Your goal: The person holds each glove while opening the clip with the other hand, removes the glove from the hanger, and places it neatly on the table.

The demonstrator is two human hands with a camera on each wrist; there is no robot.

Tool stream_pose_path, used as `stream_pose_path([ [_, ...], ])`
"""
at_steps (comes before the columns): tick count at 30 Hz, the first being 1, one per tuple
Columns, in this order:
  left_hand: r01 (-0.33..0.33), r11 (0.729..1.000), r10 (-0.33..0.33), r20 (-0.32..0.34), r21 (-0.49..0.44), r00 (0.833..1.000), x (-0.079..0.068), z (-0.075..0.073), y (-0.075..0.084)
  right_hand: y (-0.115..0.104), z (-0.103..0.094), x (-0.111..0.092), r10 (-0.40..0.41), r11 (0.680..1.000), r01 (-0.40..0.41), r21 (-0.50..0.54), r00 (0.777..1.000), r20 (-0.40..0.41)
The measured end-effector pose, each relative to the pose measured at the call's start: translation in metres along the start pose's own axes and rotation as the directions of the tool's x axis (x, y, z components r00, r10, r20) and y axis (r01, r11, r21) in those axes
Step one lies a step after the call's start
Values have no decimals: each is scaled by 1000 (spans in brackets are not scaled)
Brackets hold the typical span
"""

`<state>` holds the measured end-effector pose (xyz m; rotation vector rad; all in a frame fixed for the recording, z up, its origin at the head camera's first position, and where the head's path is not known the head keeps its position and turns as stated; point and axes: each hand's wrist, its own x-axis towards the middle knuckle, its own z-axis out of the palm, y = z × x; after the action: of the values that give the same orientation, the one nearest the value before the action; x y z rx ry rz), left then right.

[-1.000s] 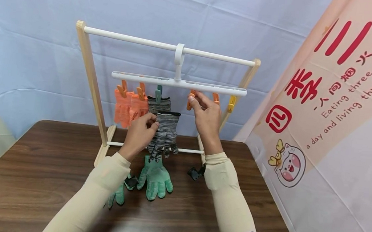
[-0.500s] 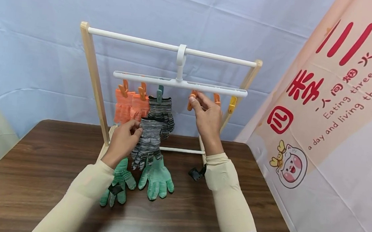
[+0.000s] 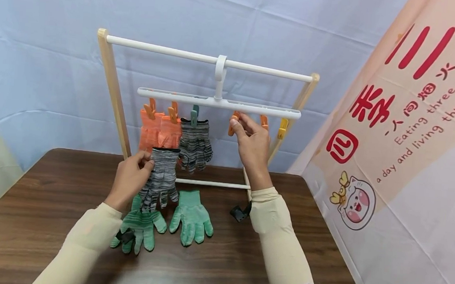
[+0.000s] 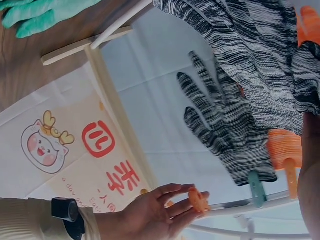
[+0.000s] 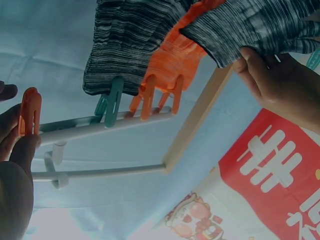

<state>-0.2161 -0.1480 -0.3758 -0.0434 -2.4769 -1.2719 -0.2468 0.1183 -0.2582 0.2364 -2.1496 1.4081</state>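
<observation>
"Head view, hands first: what's the left hand (image 3: 131, 174) got?"

"Pinches a striped glove (image 3: 162, 172) near its cuff, fingers curled in. Glove's below the left half of the hanger (image 3: 260, 109), unclipped."

"Right hand (image 3: 253, 142)?"

"Thumb and fingers close on an orange clip (image 3: 234, 124), just under the hanger, right of its middle. Can't tell if the clip's mouth is spread."

"Step?"

"Looks like hanging gloves; this one is mid-clip at best. Next move probably calls for bringing the cuff up to that clip, squeezing it apart, cuff in, let go."

"Others?"

"Second striped glove (image 3: 195, 146) hangs from a green clip (image 3: 194, 116), left of the hanger's middle. Orange gloves (image 3: 150, 129) clipped further left. Yellow clip (image 3: 283, 128) at the hanger's right end. Green gloves (image 3: 192, 217) lie on the table (image 3: 261, 269), below the hanger."

"Containers?"

"None seen; clips do the holding."
</observation>
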Motion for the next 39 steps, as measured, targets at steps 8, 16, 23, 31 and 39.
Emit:
stream_pose_path([
  [8, -1, 1000, 2, -36, 24, 999, -2, -19, -15, -1, 0, 0, -12, 1000, 12, 18, 1000, -5],
  [16, 25, 998, -22, -54, 62, 998, -2, -34, -27, -1, 0, 1, -11, 1000, 11, 13, 1000, -5],
  [23, 39, 996, -34, -68, 78, 997, -5, -46, -39, 0, -1, 0, -3, 1000, 4, 19, 1000, -6],
  [31, 131, 988, -125, -76, 81, 989, -6, -58, -55, 1, -1, 1, 6, 1000, -6, 15, 1000, -11],
  [39, 192, 975, -183, -91, 111, 979, -5, -70, -73, 0, 0, -1, -9, 1000, 9, 18, 1000, -1],
])
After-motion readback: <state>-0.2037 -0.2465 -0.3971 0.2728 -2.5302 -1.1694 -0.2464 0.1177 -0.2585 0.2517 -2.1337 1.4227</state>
